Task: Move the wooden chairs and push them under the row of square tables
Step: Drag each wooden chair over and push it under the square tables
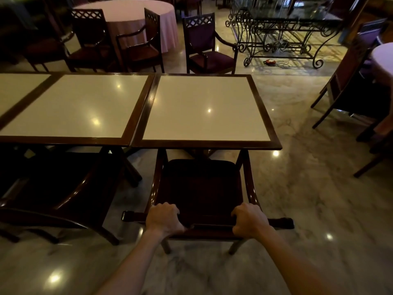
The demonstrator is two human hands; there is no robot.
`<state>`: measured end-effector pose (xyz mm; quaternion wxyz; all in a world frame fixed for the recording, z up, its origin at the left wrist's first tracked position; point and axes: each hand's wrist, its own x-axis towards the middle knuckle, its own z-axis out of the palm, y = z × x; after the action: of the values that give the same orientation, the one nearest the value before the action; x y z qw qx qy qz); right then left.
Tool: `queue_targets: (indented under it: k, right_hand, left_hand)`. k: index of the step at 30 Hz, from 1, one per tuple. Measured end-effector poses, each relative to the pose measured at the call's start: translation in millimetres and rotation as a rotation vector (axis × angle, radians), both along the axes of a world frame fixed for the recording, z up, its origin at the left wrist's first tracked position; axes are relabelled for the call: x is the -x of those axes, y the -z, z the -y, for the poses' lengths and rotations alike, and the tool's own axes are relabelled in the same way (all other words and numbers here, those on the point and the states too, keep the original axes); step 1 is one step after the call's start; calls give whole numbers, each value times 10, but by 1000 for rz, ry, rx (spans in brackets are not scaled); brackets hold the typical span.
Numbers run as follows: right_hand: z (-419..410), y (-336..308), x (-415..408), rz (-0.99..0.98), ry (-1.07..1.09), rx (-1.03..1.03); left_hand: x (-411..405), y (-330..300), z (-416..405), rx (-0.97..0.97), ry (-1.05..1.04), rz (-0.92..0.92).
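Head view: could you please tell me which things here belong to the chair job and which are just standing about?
Job:
- chair, top rail gripped by left hand and right hand
- right square table it faces
- left square table
- second chair at that table

Standing about:
- round table
- armchair
- iron table
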<state>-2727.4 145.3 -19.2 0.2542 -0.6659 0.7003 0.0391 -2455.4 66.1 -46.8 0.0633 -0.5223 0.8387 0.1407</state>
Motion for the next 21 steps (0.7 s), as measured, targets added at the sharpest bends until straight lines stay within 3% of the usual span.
queue_targets:
  k: [21]
  right_hand:
    - [544, 59, 130, -34, -12, 6]
  left_hand:
    - [156, -33, 495, 43, -30, 14]
